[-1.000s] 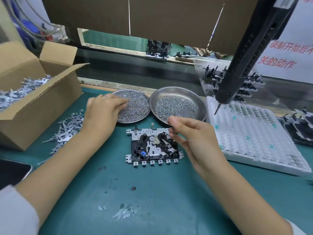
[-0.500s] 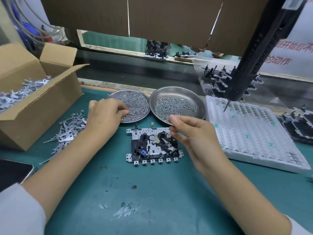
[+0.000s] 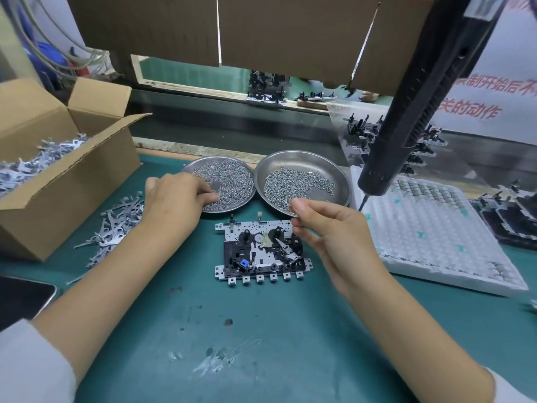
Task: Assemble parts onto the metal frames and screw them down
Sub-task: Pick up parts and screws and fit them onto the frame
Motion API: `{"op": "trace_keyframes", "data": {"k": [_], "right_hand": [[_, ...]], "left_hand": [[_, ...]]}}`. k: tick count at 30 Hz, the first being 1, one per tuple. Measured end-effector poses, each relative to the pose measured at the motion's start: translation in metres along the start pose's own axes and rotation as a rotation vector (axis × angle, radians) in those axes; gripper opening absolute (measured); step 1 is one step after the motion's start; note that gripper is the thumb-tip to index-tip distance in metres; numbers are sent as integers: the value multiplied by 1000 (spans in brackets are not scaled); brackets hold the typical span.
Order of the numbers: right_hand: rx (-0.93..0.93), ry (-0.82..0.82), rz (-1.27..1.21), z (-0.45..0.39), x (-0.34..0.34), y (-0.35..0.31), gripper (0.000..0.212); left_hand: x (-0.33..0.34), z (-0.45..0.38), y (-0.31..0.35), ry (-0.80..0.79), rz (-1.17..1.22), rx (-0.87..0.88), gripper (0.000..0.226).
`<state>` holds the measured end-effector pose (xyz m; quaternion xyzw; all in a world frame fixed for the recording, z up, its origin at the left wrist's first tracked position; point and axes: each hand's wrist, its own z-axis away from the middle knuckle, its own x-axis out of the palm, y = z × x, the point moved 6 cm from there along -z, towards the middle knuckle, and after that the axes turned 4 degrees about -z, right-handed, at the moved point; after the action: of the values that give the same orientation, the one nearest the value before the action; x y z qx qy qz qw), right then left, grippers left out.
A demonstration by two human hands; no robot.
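Note:
A metal frame (image 3: 263, 253) with black parts, two spindles and a blue piece lies flat on the green mat in the middle. Behind it stand two steel dishes of small screws, the left dish (image 3: 232, 167) and the right dish (image 3: 334, 175). My left hand (image 3: 174, 202) rests at the left dish's near edge, its curled fingertips pinching into the screws. My right hand (image 3: 334, 231) hovers over the frame's upper right corner. Its thumb and forefinger pinch a small screw beside the right dish's front rim.
A black electric screwdriver (image 3: 412, 112) hangs at the right above a white compartment tray (image 3: 436, 242). An open cardboard box (image 3: 66, 175) of metal levers stands at the left, with loose levers (image 3: 116, 231) beside it. A phone (image 3: 23, 298) lies at the left edge.
My left hand has slid to the near edge of the left dish, picking at the screws. My right hand has stayed over the frame's corner. The hanging screwdriver has swung slightly.

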<state>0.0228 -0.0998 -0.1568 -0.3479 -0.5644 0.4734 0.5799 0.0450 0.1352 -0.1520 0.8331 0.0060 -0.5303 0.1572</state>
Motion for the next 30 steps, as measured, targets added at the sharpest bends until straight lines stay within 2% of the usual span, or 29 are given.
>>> {"op": "trace_keyframes", "data": {"k": [3,10,13,15,17,22,26,30], "right_hand": [[4,3,10,0,0,1,3],[11,6,11,1,-1,1,4],[9,8,10,0,-2,1,5],[15,-4,-13,0,-1,1,7],[38,-50,-82,1,2,0,11],[123,-223,-240,6,17,1,10],[161,-336,-221,12,26,2,15],[168,-356,-228,13,28,2,23]], "left_hand": [[-3,1,2,22,-55,7,15],[-15,8,7,152,50,47,16],[-21,9,10,166,170,58,14],[-25,13,16,165,350,83,10],[-35,23,31,183,536,198,9],[-61,62,72,400,621,552,25],[-61,77,82,466,690,606,34],[-59,78,79,472,735,591,32]]}}
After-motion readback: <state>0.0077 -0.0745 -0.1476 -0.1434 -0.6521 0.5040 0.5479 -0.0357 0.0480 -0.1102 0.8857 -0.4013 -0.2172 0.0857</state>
